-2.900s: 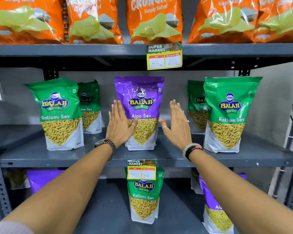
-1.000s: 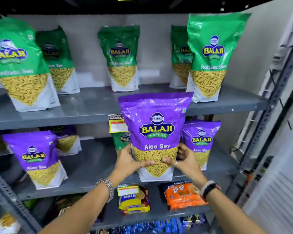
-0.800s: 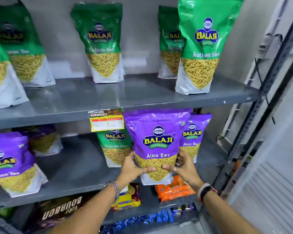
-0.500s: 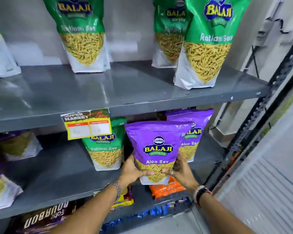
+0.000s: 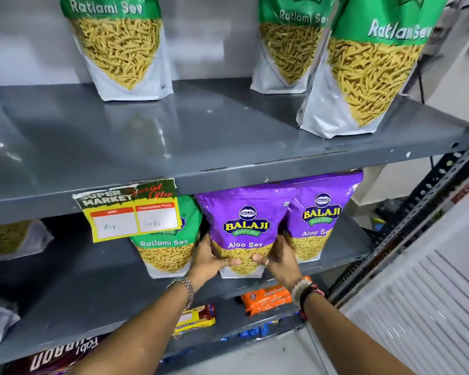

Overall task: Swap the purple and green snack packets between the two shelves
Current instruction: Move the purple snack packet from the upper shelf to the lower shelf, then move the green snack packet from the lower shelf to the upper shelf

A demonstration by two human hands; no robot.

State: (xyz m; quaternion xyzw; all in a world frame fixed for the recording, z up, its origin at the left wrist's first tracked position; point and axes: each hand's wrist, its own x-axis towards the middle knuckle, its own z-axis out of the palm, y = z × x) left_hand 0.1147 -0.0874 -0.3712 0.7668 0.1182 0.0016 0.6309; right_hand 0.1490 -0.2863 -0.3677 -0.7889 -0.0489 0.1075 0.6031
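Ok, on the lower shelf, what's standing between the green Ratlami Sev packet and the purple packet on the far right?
In the head view, the purple Aloo Sev packet, gripped at its base by the left hand and right hand.

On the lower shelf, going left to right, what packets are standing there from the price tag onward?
Green Ratlami Sev packet → purple Aloo Sev packet held by the left hand and right hand → second purple Aloo Sev packet.

Four green Ratlami Sev pouches: three on the upper grey steel shelf (image 5: pixel 228 136) at 11 (image 5: pixel 119 47), 12 (image 5: pixel 287 47) and 1 o'clock (image 5: pixel 368 71), one below at centre (image 5: pixel 165 253). Two purple Aloo Sev pouches (image 5: pixel 244 228) (image 5: pixel 322 220) alongside. Two hands (image 5: pixel 207 259) (image 5: pixel 280 255). One yellow price tag (image 5: pixel 132 212).
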